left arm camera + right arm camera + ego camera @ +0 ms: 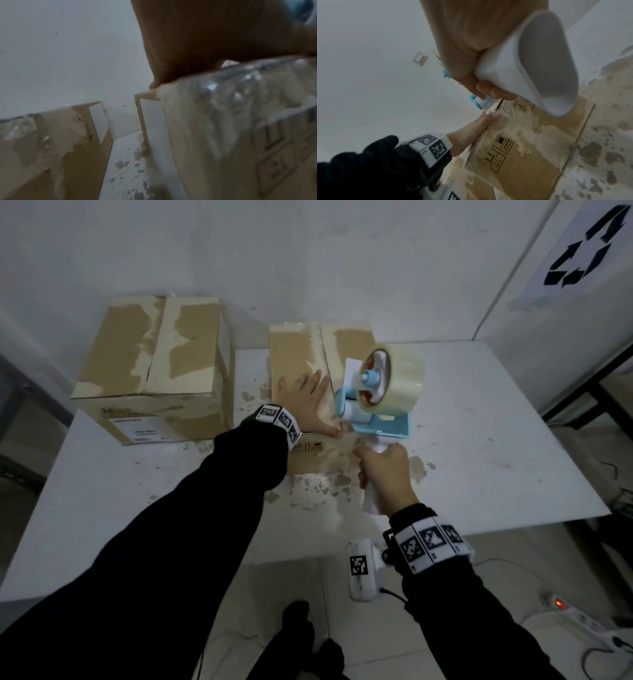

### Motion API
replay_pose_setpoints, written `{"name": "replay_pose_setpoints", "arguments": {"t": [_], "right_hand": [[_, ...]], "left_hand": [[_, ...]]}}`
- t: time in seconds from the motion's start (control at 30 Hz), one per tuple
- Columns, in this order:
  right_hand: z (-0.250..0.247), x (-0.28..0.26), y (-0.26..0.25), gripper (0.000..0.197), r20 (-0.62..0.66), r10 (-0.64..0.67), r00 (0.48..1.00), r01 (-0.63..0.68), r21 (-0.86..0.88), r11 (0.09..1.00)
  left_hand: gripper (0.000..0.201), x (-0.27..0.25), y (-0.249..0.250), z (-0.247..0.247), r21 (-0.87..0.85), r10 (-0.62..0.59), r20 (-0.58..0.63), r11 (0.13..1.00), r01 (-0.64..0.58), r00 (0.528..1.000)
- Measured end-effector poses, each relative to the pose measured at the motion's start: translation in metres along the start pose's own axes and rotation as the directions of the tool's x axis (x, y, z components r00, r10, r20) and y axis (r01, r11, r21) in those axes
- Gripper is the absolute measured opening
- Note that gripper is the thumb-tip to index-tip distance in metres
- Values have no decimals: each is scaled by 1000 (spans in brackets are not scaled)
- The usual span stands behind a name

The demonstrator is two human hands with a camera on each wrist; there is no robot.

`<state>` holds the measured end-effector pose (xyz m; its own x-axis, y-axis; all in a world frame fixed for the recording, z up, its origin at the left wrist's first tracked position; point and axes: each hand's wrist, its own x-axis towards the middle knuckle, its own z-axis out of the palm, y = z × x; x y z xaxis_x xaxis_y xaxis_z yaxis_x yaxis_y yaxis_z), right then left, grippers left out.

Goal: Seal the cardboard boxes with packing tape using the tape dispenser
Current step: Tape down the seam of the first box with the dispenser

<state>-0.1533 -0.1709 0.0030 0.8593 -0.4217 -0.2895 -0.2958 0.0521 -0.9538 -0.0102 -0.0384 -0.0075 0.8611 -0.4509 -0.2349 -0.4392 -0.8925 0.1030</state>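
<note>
packing room | cardboard boxes (150,364) | white table (479,440) | recycling sign (579,251)

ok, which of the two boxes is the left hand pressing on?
The smaller box on the right, next to the dispenser. The left hand lies flat on its top; the bigger box further left is untouched.

Two brown cardboard boxes are seen on the white table: larger box (150,364) at left with flaps closed and torn paper patches on top, smaller box (315,378) just right of it, top seam unsealed, old clear tape over its front face. Tape dispenser (376,398), blue frame, white handle, clear tape roll (394,378), is held tilted at the smaller box's near top edge.
</note>
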Motion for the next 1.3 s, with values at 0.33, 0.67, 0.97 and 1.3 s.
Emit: {"name": "replay_pose_setpoints", "arguments": {"t": [0.33, 0.67, 0.97, 1.3], "right_hand": [[-4, -16, 2, 5, 1, -59, 998, 59, -107, 993], [-36, -46, 15, 24, 13, -81, 997, 82, -141, 987], [-46, -58, 29, 22, 30, -54, 998, 57, -112, 992], [-48, -62, 30, 32, 13, -46, 999, 47, -73, 996]], "left_hand": [[102, -14, 22, 18, -20, 65, -33, 998, -66, 997], [103, -11, 31, 10, -19, -4, 17, 1000, 5, 1000], [99, -5, 31, 11, -2, -32, 60, 999, 32, 998], [96, -7, 33, 7, 1, -44, 101, 999, 44, 994]]}}
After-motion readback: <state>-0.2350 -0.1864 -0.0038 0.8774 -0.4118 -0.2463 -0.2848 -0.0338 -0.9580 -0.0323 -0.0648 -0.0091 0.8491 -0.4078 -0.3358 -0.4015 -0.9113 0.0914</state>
